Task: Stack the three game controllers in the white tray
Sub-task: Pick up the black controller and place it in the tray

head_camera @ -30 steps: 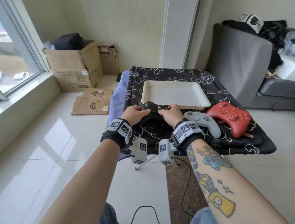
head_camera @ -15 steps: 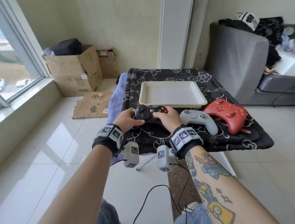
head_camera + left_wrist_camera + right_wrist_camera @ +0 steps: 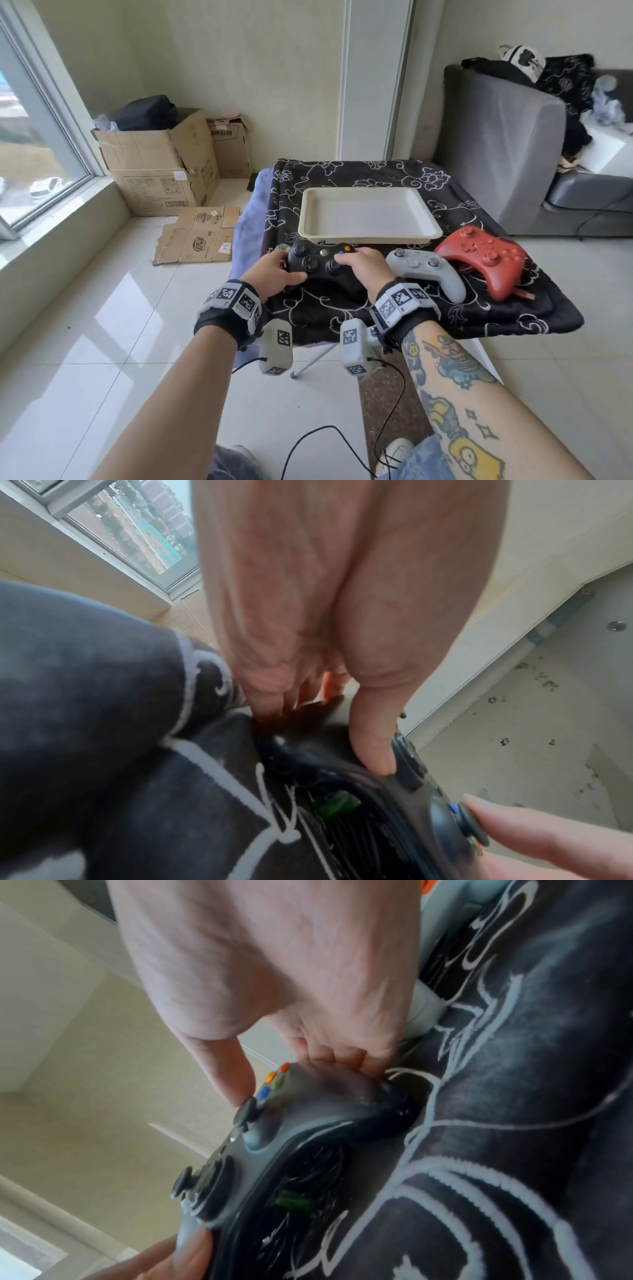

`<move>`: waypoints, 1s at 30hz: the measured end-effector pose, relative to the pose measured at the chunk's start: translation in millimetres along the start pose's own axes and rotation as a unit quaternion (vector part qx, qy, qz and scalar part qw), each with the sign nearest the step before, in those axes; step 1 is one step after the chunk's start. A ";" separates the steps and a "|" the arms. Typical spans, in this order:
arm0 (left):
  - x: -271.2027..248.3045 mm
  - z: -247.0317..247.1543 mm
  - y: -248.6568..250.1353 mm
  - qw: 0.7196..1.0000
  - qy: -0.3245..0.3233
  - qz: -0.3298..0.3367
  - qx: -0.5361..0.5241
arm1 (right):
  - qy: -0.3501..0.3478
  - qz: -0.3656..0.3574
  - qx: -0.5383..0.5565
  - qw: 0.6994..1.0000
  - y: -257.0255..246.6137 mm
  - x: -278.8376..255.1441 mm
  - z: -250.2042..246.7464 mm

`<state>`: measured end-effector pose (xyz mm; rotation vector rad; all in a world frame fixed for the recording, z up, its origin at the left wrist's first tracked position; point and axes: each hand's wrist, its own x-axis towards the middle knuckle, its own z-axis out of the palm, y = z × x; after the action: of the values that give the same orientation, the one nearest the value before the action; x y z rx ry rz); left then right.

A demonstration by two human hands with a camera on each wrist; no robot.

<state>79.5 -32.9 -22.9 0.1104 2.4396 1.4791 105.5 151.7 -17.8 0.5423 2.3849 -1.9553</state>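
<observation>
A black game controller is held just above the black patterned cloth, near the front of the small table. My left hand grips its left handle, thumb on the face. My right hand grips its right handle, thumb by the coloured buttons. Its coiled cable hangs under the black controller. The white tray lies empty just behind it. A grey controller and a red controller lie on the cloth to the right.
The table is draped in a black cloth with white flowers. A grey sofa stands to the right. Cardboard boxes and flattened cardboard sit on the floor at the left by the window. A black cable trails on the tiled floor.
Both hands have kept their hold on the black controller, which has risen slightly off the cloth with its face showing more. The grey and red controllers and the tray have not moved.
</observation>
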 end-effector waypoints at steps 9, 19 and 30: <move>-6.2 -4.0 7.5 1.000 -0.007 0.010 -0.025 | -0.015 0.047 0.134 0.990 -3.8 3.6 5.0; -10.0 -3.9 13.7 0.999 0.003 0.021 -0.033 | -0.026 0.010 0.091 0.995 -4.2 5.4 0.9; -6.6 -2.5 3.6 0.998 -0.010 -0.026 -0.048 | -0.039 0.011 0.111 0.993 13.4 1.6 0.6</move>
<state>84.8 -34.8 -17.3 0.0419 2.3345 1.5616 107.4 153.6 -31.0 0.4867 2.1218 -2.2020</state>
